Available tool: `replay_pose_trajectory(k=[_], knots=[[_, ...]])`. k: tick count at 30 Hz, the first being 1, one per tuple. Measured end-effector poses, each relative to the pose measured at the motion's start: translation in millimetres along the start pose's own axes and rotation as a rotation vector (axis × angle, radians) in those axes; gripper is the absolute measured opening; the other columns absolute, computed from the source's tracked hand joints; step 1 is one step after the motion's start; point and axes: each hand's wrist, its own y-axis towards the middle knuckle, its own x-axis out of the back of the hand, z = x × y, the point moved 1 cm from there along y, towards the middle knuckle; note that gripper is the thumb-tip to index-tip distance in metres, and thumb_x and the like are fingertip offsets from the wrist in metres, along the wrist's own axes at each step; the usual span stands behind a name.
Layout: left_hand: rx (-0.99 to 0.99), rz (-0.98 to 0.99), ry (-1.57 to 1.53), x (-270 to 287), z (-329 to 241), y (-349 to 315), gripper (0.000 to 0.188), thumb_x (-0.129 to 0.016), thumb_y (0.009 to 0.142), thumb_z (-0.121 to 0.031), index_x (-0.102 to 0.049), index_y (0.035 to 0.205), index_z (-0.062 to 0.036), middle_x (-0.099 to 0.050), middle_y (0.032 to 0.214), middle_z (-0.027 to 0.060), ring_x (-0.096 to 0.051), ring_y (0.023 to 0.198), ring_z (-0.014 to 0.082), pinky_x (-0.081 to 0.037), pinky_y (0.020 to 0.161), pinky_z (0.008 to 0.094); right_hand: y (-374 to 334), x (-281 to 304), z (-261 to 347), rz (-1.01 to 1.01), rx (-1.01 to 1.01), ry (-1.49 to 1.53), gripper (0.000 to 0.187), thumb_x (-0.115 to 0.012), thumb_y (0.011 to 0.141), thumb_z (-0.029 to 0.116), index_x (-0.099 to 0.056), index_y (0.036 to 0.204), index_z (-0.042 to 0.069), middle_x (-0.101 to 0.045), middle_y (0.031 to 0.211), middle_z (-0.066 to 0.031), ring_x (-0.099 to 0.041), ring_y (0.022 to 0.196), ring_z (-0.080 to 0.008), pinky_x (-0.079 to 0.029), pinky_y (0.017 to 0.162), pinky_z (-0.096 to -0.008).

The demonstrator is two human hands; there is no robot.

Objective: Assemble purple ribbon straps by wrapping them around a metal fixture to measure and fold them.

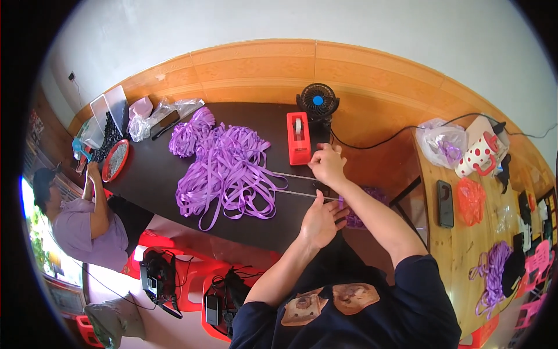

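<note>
A large heap of purple ribbon (232, 168) lies on the dark table (151, 168). Two thin grey cords (296, 194) run rightward from the heap toward my hands. My left hand (321, 224) is open at the table's right end, fingers apart, and the lower cord passes across it by the thumb. Farther away, my right hand (329, 165) has its fingers drawn together beside the lower end of the red tape dispenser (299, 139); what they pinch, if anything, is too small to make out. The upper cord reaches just below this hand.
A small black fan (318, 102) stands behind the dispenser. At the far left a person (87, 227) works near a red dish (116, 160). A wooden table (459, 262) on the right bears a phone (445, 203) and a dotted mug (476, 156). Red stools (192, 291) stand below.
</note>
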Motion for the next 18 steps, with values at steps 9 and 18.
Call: replay_pose_trajectory(k=[9,18], knots=[[-0.017,-0.015,0.022,-1,-2,-3,0.082,-0.028,0.093,-0.063,-0.033,0.137,0.0059,-0.042,0.137,0.0167,-0.034,0.128,0.0309,-0.022,0.104,0.0425,-10,110,-58,0.850,0.014,0.545,0.014,-0.061,0.086,0.013,-0.063,0.079,0.001,-0.054,0.124,-0.0142,-0.053,0.098,-0.0162,-0.041,0.087,-0.0306],[-0.018,0.000,0.038,-3,-1,-4,0.083,-0.024,0.093,-0.063,-0.031,0.138,0.0066,-0.038,0.140,0.0176,-0.032,0.129,0.0305,-0.020,0.106,0.0435,-16,91,-75,0.967,0.231,0.298,0.011,-0.061,0.084,0.014,-0.063,0.080,0.004,-0.059,0.112,-0.0139,-0.045,0.109,-0.0257,-0.035,0.094,-0.0381]])
